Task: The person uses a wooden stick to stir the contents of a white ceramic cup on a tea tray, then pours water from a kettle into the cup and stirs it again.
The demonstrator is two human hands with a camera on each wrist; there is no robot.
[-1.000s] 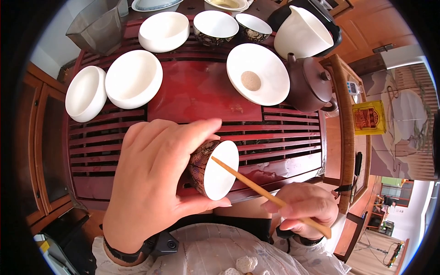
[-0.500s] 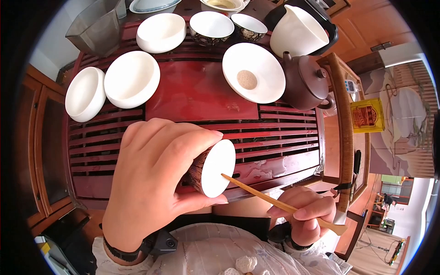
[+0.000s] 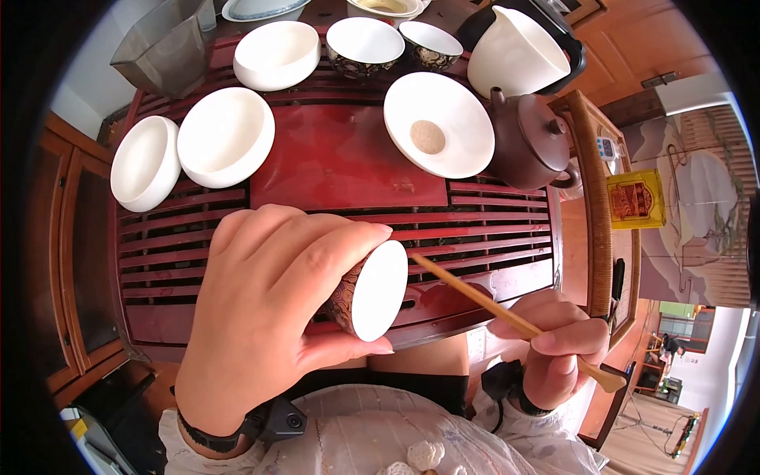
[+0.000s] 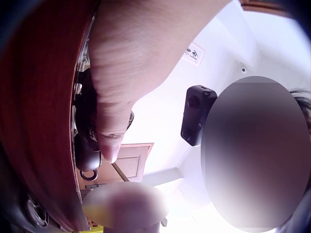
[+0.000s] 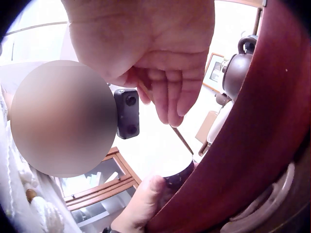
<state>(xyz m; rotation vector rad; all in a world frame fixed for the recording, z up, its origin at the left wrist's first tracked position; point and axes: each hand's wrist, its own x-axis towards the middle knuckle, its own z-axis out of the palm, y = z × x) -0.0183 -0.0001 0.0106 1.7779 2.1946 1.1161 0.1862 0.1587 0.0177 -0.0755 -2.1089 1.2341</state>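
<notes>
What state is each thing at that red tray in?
Patterned cup: tipped, held in the left hand
Wooden stick: pinched in the right hand
Dark teapot: lid on
White pitcher: uncovered
Three white bowls: open side up
Wide white dish: open side up
Two far patterned cups: open side up

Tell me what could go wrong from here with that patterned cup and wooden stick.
The left hand holds the patterned cup tipped sideways by the near edge of the tray; if the grip loosened, it could drop and chip.

The right hand pinches the wooden stick with its narrow tip close to the cup's rim, so a careless move might knock the rim or poke the left hand.
</notes>
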